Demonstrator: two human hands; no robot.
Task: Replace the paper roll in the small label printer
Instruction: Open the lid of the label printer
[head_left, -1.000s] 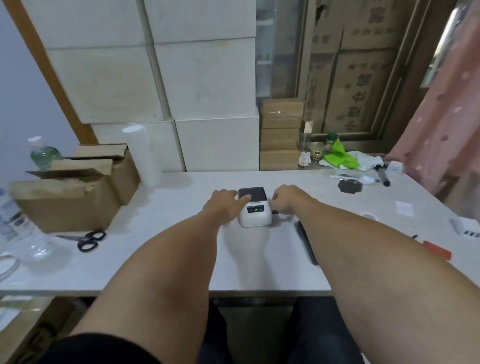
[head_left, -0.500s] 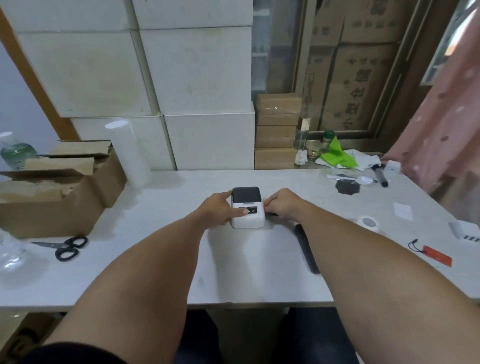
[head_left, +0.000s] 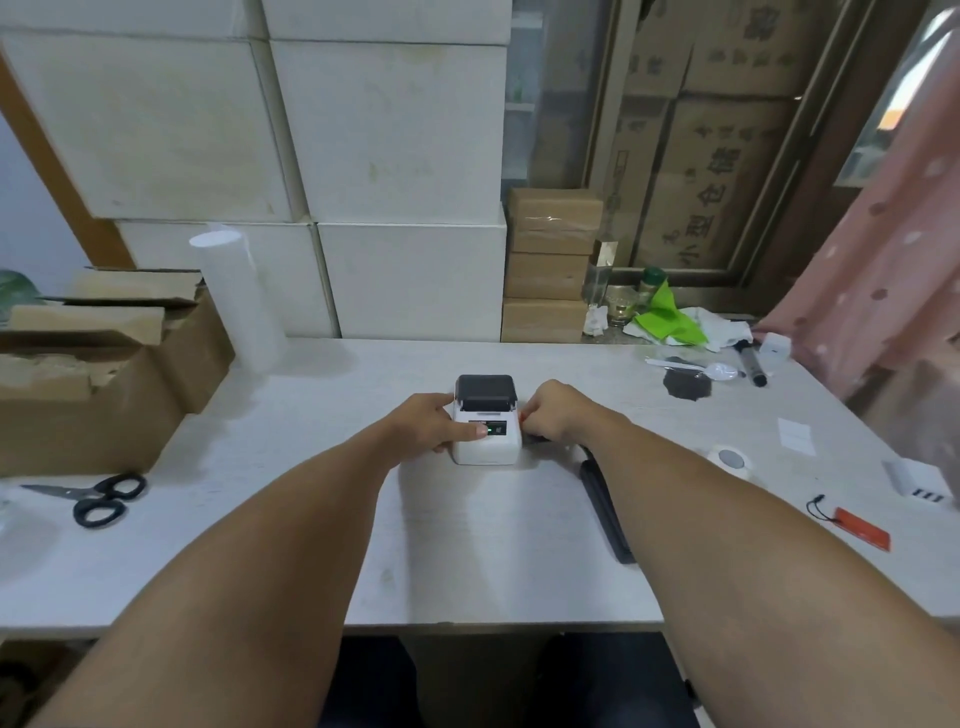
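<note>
A small white label printer (head_left: 487, 448) with a dark lid stands in the middle of the white table (head_left: 467, 545); a green light shows on its front panel. My left hand (head_left: 428, 421) grips its left side, thumb lying across the front panel. My right hand (head_left: 551, 411) presses against its right side with fingers curled. A small white paper roll (head_left: 731, 460) lies on the table to the right, apart from both hands.
Black scissors (head_left: 98, 498) lie at the left near an open cardboard box (head_left: 104, 384). A long black bar (head_left: 605, 512) lies under my right forearm. An orange tag (head_left: 861, 529), white adapter (head_left: 917, 483), spoon (head_left: 698, 368) and marker (head_left: 752, 365) sit right. White boxes (head_left: 384, 156) stack behind.
My left thumb has slid from the printer's top edge onto its front panel. My right hand stays against the right side. The view has shifted slightly down and to the left.
</note>
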